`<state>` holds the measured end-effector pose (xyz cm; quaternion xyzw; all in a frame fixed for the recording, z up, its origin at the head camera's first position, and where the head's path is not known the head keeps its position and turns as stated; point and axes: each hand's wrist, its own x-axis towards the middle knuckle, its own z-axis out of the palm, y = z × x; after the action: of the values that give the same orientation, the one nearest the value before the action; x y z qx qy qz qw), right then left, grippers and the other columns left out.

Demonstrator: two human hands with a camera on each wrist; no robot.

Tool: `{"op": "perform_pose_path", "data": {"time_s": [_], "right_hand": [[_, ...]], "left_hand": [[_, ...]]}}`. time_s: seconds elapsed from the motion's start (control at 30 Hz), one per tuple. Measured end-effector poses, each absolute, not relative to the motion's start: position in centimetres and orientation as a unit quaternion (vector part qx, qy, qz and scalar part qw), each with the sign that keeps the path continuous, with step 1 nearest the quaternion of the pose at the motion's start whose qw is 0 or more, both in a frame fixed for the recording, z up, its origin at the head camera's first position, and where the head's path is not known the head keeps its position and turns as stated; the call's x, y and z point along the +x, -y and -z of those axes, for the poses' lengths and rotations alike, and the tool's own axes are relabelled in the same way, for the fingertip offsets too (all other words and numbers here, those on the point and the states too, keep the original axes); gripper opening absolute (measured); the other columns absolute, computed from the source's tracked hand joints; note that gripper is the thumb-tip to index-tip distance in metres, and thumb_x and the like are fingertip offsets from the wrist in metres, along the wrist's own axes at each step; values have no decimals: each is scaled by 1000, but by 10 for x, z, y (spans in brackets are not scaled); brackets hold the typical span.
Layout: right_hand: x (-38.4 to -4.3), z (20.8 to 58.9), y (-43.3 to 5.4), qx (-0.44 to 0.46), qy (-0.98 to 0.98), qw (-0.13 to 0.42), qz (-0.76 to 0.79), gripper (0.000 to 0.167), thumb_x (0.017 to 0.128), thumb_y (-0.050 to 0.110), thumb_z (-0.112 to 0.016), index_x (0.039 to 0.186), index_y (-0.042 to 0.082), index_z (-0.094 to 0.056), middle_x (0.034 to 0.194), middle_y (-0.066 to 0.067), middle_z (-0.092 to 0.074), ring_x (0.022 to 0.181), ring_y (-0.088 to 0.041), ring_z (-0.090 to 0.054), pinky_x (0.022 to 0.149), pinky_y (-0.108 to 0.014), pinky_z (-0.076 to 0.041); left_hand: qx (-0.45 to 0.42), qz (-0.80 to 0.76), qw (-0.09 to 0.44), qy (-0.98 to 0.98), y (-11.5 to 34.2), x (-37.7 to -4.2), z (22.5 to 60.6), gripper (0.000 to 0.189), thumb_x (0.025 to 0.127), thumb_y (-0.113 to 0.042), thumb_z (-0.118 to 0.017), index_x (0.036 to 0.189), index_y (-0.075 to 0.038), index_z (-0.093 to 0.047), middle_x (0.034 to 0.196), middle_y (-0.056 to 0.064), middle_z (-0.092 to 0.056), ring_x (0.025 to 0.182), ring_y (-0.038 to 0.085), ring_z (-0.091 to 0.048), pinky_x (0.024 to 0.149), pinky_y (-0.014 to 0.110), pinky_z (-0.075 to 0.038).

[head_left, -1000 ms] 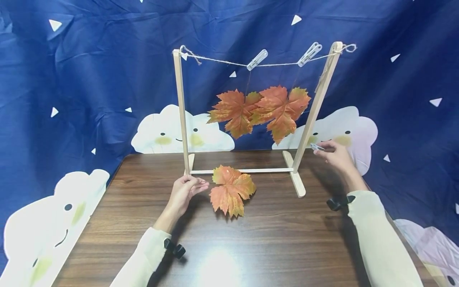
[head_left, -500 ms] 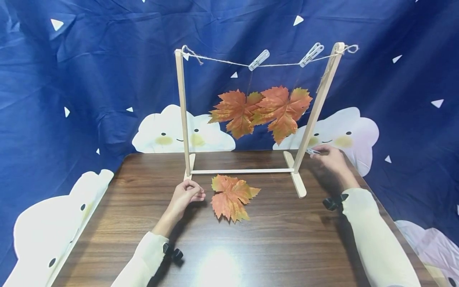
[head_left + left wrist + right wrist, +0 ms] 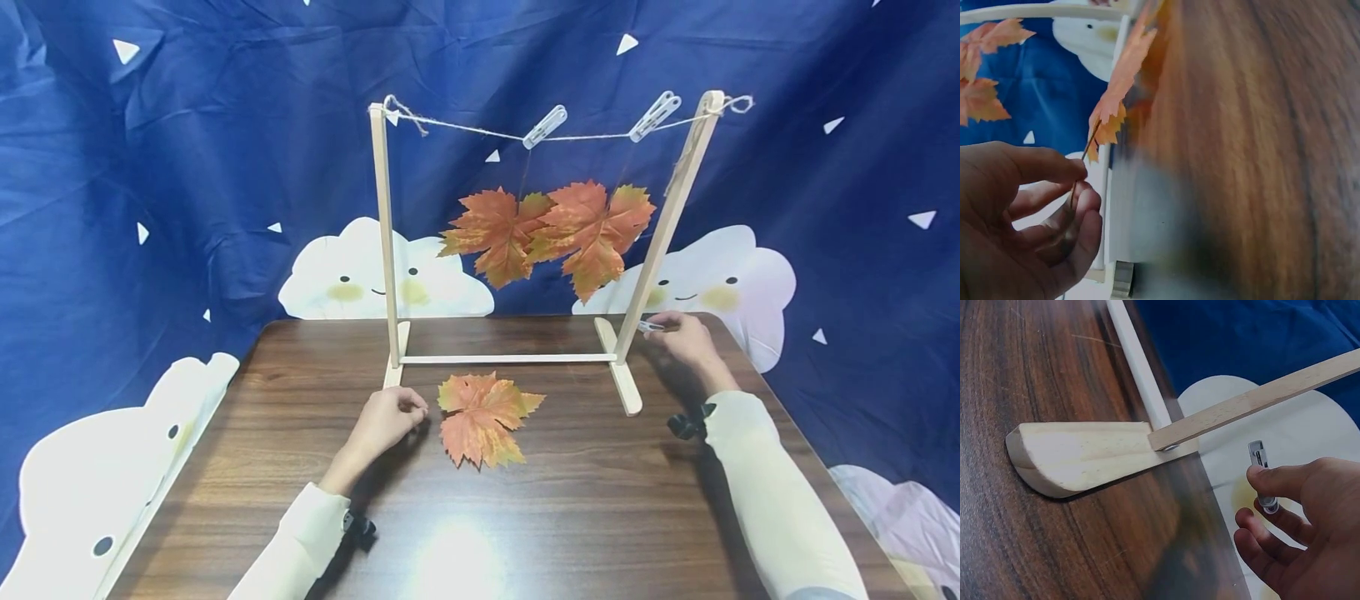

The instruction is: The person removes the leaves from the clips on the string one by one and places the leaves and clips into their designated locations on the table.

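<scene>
My left hand (image 3: 382, 419) at seven o'clock of the head view, pinching the stem (image 3: 1089, 144) of an orange leaf (image 3: 483, 422) at six, my right hand (image 3: 686, 342) at three, holding a pale clothespin (image 3: 1257, 454) near the wooden stand (image 3: 662, 242), two more leaves (image 3: 588, 235) hanging beneath its string (image 3: 465, 127) toward one.

no text, label, brand, number or sign can be read on the wooden frame (image 3: 666, 225), the clip (image 3: 1259, 454) beside it, the leaf (image 3: 482, 421) before it or the backdrop (image 3: 450, 50) behind it.
</scene>
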<state>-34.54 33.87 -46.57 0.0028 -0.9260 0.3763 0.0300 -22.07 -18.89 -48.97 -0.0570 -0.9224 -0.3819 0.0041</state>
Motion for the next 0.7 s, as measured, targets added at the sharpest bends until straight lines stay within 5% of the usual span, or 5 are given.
{"op": "perform_pose_path", "data": {"time_s": [0.2, 0.5, 0.7], "right_hand": [[-347, 475, -341, -5, 926, 35, -376, 41, 95, 15, -77, 130, -5, -67, 115, -33, -74, 63, -24, -74, 61, -30, -59], [-351, 496, -344, -15, 941, 21, -337, 41, 96, 15, -76, 130, -5, -66, 114, -32, -73, 68, -12, -67, 68, -26, -50], [-354, 505, -340, -20, 944, 22, -328, 40, 96, 14, -75, 129, -6, -66, 111, -31, -72, 74, -23, -69, 69, -33, -52]], "left_hand": [[-86, 279, 37, 956, 185, -219, 491, 4, 85, -11, -77, 84, -14, -78, 76, -6, -72, 72, 13, -65, 76, 41, -58], [-128, 205, 67, 968, 180, -221, 492, 10, 80, -6, -79, 75, -14, -76, 80, 2, -70, 74, 22, -67, 70, 43, -59], [-162, 215, 59, 961, 173, -221, 494, 7, 81, -6, -80, 82, -11, -76, 83, 2, -69, 78, 20, -65, 70, 38, -56]]}}
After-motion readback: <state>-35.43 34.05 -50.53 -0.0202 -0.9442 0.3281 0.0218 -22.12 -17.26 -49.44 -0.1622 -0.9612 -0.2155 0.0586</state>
